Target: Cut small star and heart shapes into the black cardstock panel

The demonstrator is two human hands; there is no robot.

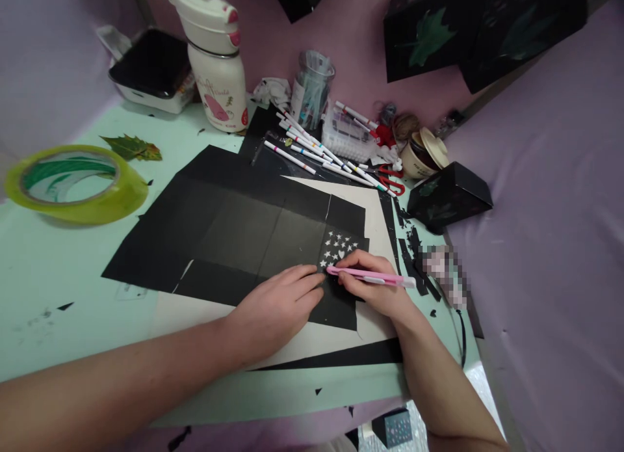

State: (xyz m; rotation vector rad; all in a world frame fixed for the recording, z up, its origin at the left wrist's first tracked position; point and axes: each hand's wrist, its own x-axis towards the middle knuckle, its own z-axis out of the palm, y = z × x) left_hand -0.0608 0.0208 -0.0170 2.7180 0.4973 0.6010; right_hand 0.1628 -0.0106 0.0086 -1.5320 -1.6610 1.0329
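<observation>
Gripping a pink pen-shaped tool in our right fingers, we note white stars just beyond its tip. Our left fingers rest extended, black card beneath them.

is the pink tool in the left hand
No, the right hand holds the pink tool, while the left hand rests on black card.

A roll of yellow tape is lying on the pale green bench, just beside a green leaf. A white bottle is standing upright near a black-topped box. White markers are lying loosely piled near a clear cup. Red-handled scissors are resting near a cream pot. Two leaf-decorated dark boxes are showing against a pink backdrop.
</observation>
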